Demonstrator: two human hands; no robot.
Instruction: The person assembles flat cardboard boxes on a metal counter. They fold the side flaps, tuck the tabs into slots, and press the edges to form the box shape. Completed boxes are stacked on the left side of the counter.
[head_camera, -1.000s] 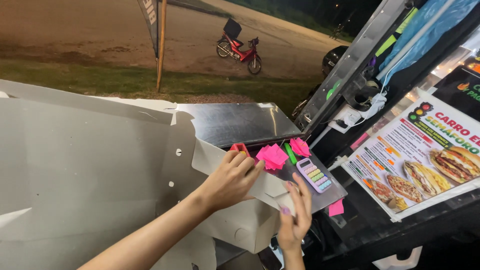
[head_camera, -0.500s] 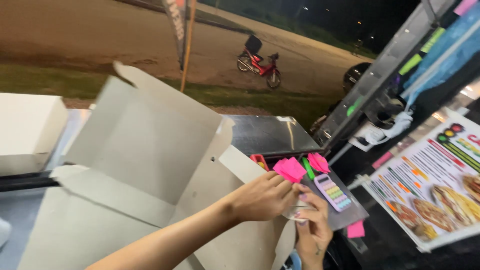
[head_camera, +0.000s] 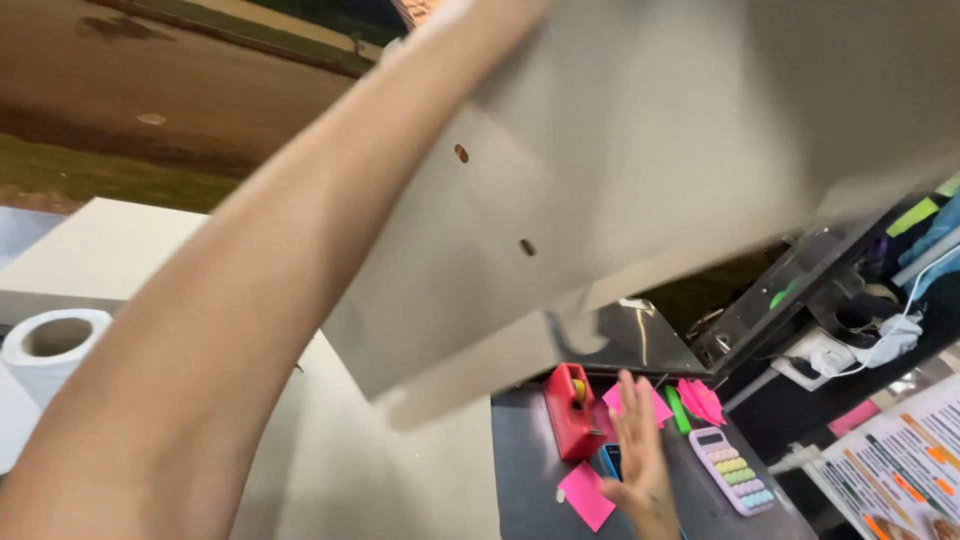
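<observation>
Flat cardboard box blank (head_camera: 640, 170) filled upper right of frame, raised overhead, long axis running lower left to upper right | left forearm crossed frame diagonally to it, left hand out of view, grip untellable | right hand (head_camera: 640, 455) open, fingers spread, bottom centre over dark worktop (head_camera: 525, 480) beside red tape dispenser (head_camera: 573, 410)

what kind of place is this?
Likely a roadside food stall or food truck counter, outdoors after dark. Clues: a picture menu of burgers, a pastel calculator and pink sticky notes on the dark counter, with grass and road behind.
</observation>
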